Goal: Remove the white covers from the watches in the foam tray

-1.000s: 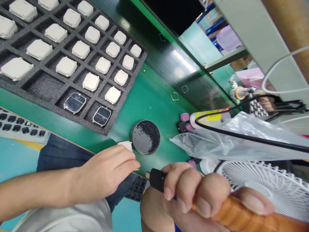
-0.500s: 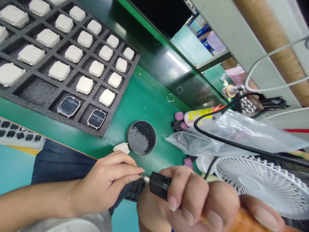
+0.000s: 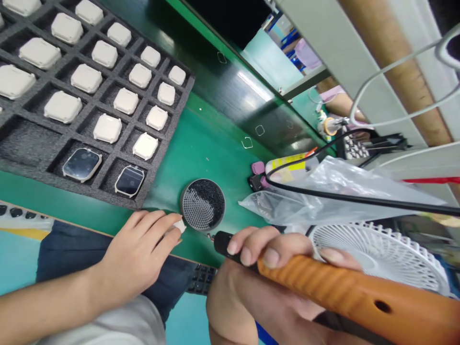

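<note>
My left hand (image 3: 142,244) is closed on a small white watch case (image 3: 178,226) at the green bench top; its fingers cover most of the case. An electric screwdriver (image 3: 323,278) with an orange ribbed body and black nose is gripped in my right hand (image 3: 275,247). The bit points left, just below a round grey dish (image 3: 190,208) of tiny black screws. Whether a screw sits on the bit tip is too small to tell. A black foam tray (image 3: 43,167) holds several white watch cases (image 3: 108,128), and two lie with dark screens up (image 3: 130,181).
At the right stands a white fan (image 3: 381,254). A clear plastic bag (image 3: 316,191) and a black cable (image 3: 341,195) lie beyond my right hand. Small purple pieces (image 3: 258,167) sit by a yellow-labelled bottle (image 3: 287,163). Thin white frames (image 3: 247,143) lie farther back.
My left hand has left the screwdriver bit and moved left onto the white watch case. The screwdriver has swung, showing more of its orange body, with the bit nearer the dish.
</note>
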The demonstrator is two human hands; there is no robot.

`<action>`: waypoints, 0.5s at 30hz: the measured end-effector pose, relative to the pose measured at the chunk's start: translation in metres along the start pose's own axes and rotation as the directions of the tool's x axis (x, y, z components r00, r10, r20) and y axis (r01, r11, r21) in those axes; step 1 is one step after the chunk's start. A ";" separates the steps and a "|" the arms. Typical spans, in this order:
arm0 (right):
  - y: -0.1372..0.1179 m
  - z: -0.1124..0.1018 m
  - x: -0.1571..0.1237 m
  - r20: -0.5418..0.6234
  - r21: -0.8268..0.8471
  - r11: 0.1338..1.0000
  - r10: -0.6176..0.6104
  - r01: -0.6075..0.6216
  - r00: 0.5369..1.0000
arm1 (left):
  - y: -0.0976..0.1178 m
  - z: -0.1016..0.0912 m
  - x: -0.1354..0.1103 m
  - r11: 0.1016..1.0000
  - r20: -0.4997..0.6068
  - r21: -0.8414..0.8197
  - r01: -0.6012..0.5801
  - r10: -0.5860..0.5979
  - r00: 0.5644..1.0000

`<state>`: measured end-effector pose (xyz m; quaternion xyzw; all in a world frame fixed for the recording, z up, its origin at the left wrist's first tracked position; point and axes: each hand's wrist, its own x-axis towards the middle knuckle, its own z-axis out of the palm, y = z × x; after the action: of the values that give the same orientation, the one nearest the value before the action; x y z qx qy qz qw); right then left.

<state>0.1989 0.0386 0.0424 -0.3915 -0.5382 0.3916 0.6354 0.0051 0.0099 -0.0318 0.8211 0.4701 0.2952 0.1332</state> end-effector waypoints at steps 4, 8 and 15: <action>0.001 0.008 0.000 -0.079 0.023 0.997 0.073 -0.072 0.994 | -0.001 0.000 -0.002 0.998 0.041 0.050 -0.030 0.028 0.999; -0.002 0.011 0.002 -0.048 0.040 0.991 0.127 -0.125 0.991 | -0.008 -0.005 -0.006 0.995 0.173 0.013 -0.100 0.097 0.980; 0.000 0.018 0.007 -0.112 0.015 0.983 0.181 -0.181 0.977 | -0.013 -0.001 -0.002 0.994 0.097 -0.027 -0.109 0.111 0.989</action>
<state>0.1817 0.0460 0.0472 -0.4591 -0.4625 0.4262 0.6274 -0.0054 0.0147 -0.0379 0.8578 0.4138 0.2662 0.1485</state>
